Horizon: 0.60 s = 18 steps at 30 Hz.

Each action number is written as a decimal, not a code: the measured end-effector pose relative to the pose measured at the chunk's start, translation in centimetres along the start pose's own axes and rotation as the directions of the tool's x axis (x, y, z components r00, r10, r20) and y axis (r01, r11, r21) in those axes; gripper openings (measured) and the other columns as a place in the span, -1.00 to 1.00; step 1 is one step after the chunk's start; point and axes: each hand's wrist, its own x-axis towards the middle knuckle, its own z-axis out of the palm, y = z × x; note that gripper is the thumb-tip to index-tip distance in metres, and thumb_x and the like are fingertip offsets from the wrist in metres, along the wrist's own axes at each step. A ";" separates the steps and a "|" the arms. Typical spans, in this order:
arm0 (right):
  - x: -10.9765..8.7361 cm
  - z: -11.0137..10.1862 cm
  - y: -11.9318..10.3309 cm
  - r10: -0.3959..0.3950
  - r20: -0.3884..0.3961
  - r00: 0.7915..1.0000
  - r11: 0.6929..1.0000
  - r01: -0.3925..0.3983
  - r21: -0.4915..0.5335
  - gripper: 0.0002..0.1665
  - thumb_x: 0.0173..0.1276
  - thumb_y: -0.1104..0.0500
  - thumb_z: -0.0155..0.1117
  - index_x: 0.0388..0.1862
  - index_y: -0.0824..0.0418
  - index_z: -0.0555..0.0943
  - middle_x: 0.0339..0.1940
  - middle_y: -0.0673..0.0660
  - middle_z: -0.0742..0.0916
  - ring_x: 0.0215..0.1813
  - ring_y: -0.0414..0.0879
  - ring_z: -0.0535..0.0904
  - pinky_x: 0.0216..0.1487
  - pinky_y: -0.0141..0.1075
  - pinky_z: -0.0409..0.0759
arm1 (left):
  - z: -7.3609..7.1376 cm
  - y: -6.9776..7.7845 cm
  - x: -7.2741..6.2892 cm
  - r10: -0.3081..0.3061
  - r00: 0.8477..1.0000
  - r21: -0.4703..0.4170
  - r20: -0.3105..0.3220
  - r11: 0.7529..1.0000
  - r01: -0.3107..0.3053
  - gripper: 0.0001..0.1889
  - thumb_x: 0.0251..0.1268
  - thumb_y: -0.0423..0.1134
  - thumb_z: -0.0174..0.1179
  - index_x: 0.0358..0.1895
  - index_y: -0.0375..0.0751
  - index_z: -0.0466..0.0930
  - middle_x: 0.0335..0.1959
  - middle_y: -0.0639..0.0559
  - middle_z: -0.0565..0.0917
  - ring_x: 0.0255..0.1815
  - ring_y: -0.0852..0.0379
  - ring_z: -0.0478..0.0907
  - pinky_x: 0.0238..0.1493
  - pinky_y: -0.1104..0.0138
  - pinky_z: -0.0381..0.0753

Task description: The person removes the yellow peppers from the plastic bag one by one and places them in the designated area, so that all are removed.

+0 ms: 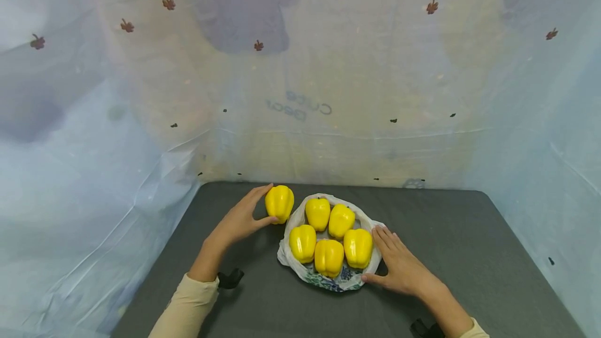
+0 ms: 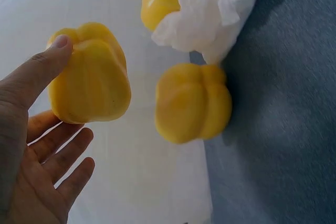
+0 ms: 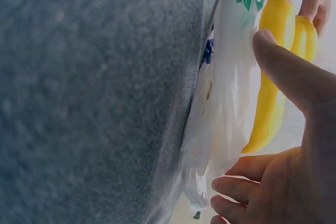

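My left hand [image 1: 240, 219] pinches a yellow bell pepper [image 1: 279, 204] between thumb and fingers, to the left of a white plastic bag [image 1: 284, 257]. The left wrist view shows this held pepper [image 2: 92, 80] raised, with another yellow bell pepper [image 2: 193, 103] lower down on the table beside the bag; that second one is hidden in the head view. Several yellow bell peppers [image 1: 329, 258] sit inside the bag, whose mouth is spread wide. At the bag's right side rests my right hand [image 1: 403, 266], thumb and fingers extended along its rim [image 3: 231, 93].
A dark grey table [image 1: 469, 254] bears everything. Pale printed plastic sheeting [image 1: 357, 77] hangs behind the table and along both sides. Dark straps [image 1: 231, 278] show at both wrists.
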 end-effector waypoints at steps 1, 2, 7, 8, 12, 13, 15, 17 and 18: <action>0.0 0.0 0.0 -0.001 -0.001 1.000 1.000 0.001 0.001 0.48 0.26 -0.50 0.48 0.73 0.44 0.09 0.75 0.40 0.19 0.76 0.35 0.00 0.70 0.31 0.01 | -0.1 -0.2 -0.1 -0.008 1.000 0.000 -0.001 1.000 0.008 0.00 0.37 0.17 0.48 0.75 0.02 0.15 0.66 -0.07 0.31 0.63 -0.19 0.31 0.51 -0.25 0.43; 0.0 0.0 0.0 -0.003 -0.002 1.000 1.000 0.003 0.000 0.48 0.26 -0.50 0.48 0.73 0.44 0.09 0.75 0.40 0.19 0.76 0.35 0.00 0.69 0.31 0.01 | -0.1 -0.4 -0.2 -0.010 1.000 0.002 -0.004 1.000 0.010 0.00 0.37 0.16 0.48 0.74 0.00 0.15 0.66 -0.08 0.31 0.63 -0.20 0.32 0.50 -0.26 0.43; 0.0 0.2 0.1 -0.005 -0.011 1.000 1.000 0.005 -0.010 0.47 0.26 -0.49 0.49 0.73 0.44 0.10 0.75 0.40 0.19 0.76 0.35 0.01 0.69 0.31 0.02 | -0.5 -1.4 -0.7 -0.046 0.999 0.015 -0.011 0.999 0.046 0.00 0.37 0.15 0.49 0.75 0.01 0.14 0.67 -0.10 0.29 0.64 -0.24 0.29 0.50 -0.30 0.41; 0.0 0.2 0.1 -0.006 -0.011 1.000 1.000 0.006 -0.012 0.47 0.26 -0.49 0.48 0.73 0.44 0.10 0.75 0.40 0.19 0.76 0.35 0.01 0.69 0.31 0.02 | -0.6 -1.6 -0.8 -0.052 0.999 0.018 -0.012 0.998 0.052 0.00 0.37 0.14 0.49 0.75 0.01 0.14 0.67 -0.11 0.29 0.64 -0.24 0.29 0.50 -0.31 0.41; 0.0 0.2 0.2 -0.005 -0.008 1.000 1.000 0.005 -0.002 0.47 0.26 -0.49 0.49 0.74 0.43 0.09 0.76 0.39 0.19 0.77 0.34 0.00 0.70 0.29 0.01 | -1.0 -2.4 -1.1 -0.067 0.998 0.021 -0.017 0.997 0.067 0.01 0.37 0.17 0.48 0.75 0.01 0.13 0.68 -0.17 0.27 0.64 -0.29 0.27 0.50 -0.34 0.38; 0.0 0.2 0.2 -0.003 -0.006 1.000 1.000 0.004 0.002 0.47 0.26 -0.49 0.49 0.74 0.43 0.09 0.76 0.39 0.18 0.77 0.34 -0.01 0.70 0.29 0.00 | -1.1 -2.6 -1.2 -0.075 0.997 0.022 -0.018 0.997 0.076 0.02 0.37 0.18 0.48 0.75 0.01 0.13 0.68 -0.17 0.26 0.65 -0.29 0.26 0.51 -0.34 0.37; 0.1 0.2 0.2 -0.007 -0.009 1.000 1.000 0.007 0.000 0.47 0.26 -0.49 0.49 0.74 0.44 0.09 0.75 0.39 0.19 0.76 0.35 0.00 0.70 0.29 0.00 | -1.3 -3.0 -1.4 -0.079 0.997 0.029 -0.025 0.996 0.080 0.02 0.37 0.20 0.47 0.75 -0.01 0.13 0.68 -0.19 0.26 0.64 -0.30 0.26 0.50 -0.35 0.37; 0.1 0.2 0.2 -0.008 -0.009 1.000 1.000 0.008 -0.002 0.47 0.26 -0.49 0.49 0.73 0.44 0.10 0.75 0.40 0.19 0.76 0.35 0.00 0.70 0.30 0.01 | -1.4 -3.4 -1.5 -0.088 0.996 0.035 -0.029 0.995 0.089 0.02 0.37 0.19 0.47 0.75 -0.03 0.13 0.68 -0.19 0.26 0.64 -0.31 0.26 0.50 -0.35 0.36; 0.1 0.3 0.3 -0.005 -0.008 1.000 1.000 0.005 -0.004 0.47 0.26 -0.49 0.49 0.74 0.44 0.09 0.75 0.39 0.19 0.76 0.34 0.00 0.70 0.30 0.00 | -1.4 -3.6 -1.6 -0.091 0.995 0.035 -0.033 0.995 0.092 0.02 0.36 0.19 0.48 0.74 -0.04 0.14 0.67 -0.20 0.27 0.63 -0.31 0.27 0.50 -0.35 0.36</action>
